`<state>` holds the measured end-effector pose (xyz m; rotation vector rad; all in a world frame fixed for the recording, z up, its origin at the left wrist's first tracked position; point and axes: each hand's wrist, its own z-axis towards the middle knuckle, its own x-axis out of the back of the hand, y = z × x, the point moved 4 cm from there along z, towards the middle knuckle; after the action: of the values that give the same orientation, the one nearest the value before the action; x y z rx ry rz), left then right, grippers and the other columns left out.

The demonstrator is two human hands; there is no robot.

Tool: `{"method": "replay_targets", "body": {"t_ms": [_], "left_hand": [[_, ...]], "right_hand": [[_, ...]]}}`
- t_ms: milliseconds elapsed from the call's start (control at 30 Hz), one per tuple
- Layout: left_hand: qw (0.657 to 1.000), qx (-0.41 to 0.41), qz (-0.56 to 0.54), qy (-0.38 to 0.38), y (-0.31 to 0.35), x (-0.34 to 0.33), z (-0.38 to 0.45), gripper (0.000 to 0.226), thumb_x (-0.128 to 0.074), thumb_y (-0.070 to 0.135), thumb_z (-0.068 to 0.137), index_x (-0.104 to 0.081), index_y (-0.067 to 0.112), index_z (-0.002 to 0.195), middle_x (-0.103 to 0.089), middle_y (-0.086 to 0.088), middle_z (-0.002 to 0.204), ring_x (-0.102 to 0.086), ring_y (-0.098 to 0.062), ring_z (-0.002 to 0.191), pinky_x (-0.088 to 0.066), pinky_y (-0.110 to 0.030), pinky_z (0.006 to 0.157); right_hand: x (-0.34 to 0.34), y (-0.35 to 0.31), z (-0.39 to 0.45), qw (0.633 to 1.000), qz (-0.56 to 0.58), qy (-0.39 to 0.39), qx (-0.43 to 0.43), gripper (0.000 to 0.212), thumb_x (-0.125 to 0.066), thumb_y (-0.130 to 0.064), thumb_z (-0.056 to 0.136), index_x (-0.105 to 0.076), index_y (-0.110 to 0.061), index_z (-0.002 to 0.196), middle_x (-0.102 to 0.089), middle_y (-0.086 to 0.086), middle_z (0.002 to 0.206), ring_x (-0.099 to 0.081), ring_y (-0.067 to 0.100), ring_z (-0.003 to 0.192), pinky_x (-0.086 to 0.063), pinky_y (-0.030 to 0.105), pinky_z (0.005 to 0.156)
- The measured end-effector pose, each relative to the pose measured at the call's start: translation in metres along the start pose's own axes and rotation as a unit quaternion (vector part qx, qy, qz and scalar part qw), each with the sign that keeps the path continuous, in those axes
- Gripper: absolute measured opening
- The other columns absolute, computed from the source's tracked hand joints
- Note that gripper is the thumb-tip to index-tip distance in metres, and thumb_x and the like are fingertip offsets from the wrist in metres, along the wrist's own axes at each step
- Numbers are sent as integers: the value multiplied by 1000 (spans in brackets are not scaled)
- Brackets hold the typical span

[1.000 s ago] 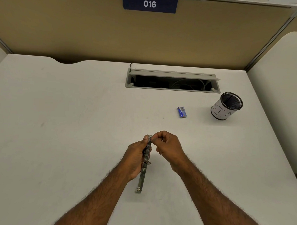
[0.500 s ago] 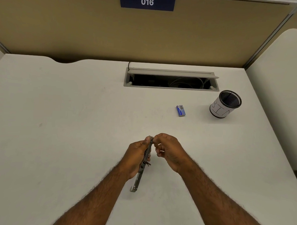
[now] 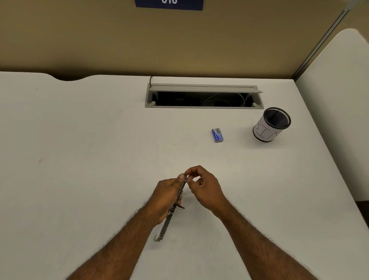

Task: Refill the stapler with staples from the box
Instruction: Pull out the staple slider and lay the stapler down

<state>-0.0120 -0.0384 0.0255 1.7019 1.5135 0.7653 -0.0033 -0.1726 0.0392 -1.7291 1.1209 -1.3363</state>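
Left hand (image 3: 166,196) grip clamped on stapler (image 3: 172,210); right hand (image 3: 205,187) fingertips pinched at its far end. Staple box (image 3: 217,135) apart on table (image 3: 74,157).

Office cubicle workstation. White desk (image 3: 84,157) with tan fabric partition panels (image 3: 78,35) along the back, metal trim post at the right corner. Blue number plate "016" (image 3: 169,0) on the partition, so numbered seats. Grey cable-access hatch (image 3: 204,89) recessed in the desk, lid propped open, cables visible inside. Black mesh pen cup (image 3: 271,125) with a hand-lettered paper label, small blue staple box (image 3: 217,135) beside it. Second white surface (image 3: 343,116) adjoins on the right.
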Motion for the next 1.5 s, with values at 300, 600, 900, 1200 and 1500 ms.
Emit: {"method": "replay_targets", "body": {"t_ms": [300, 600, 900, 1200, 1500], "left_hand": [[994, -27, 102, 31, 5, 2, 1, 44, -45, 47, 93, -57, 17, 64, -51, -1, 58, -48, -16, 56, -44, -29, 56], [911, -141, 380, 71, 11, -1, 7, 42, -40, 32, 98, -43, 15, 59, -38, 1, 56, -37, -9, 50, -31, -20, 47], [885, -140, 418, 150, 1, 2, 18, 23, -55, 28, 92, -65, 8, 94, -57, -8, 84, -51, -14, 73, -33, -15, 60], [994, 21, 82, 65, -15, 20, 20, 24, -58, 27, 91, -70, 8, 84, -53, 1, 69, -44, -16, 66, -39, -29, 60], [980, 95, -176, -15, -16, 15, 14, 29, -44, 20, 98, -64, 6, 112, -55, -4, 83, -46, -12, 65, -55, -24, 64]], "right_hand": [[-1, 3, 1, 998, -43, 2, 40, 10, -63, -18, 87, -61, -27, 91, -63, -18, 89, -50, 3, 52, -43, 8, 53], [7, 31, 2, 989, 43, 12, -144, 4, -61, -18, 84, -63, -17, 88, -70, 2, 88, -65, 8, 59, -49, 18, 51], [0, 60, -16, 953, 122, 56, -270, 13, -53, -12, 87, -65, -9, 84, -75, 9, 74, -67, 15, 53, -56, 26, 52], [3, 61, -15, 955, 119, 81, -259, 14, -51, -8, 83, -64, -7, 80, -72, 12, 69, -65, 16, 47, -53, 24, 45], [-5, 29, -12, 995, -4, 51, -80, 8, -62, -25, 86, -65, -20, 82, -70, -7, 76, -68, 9, 63, -54, 26, 67]]}}
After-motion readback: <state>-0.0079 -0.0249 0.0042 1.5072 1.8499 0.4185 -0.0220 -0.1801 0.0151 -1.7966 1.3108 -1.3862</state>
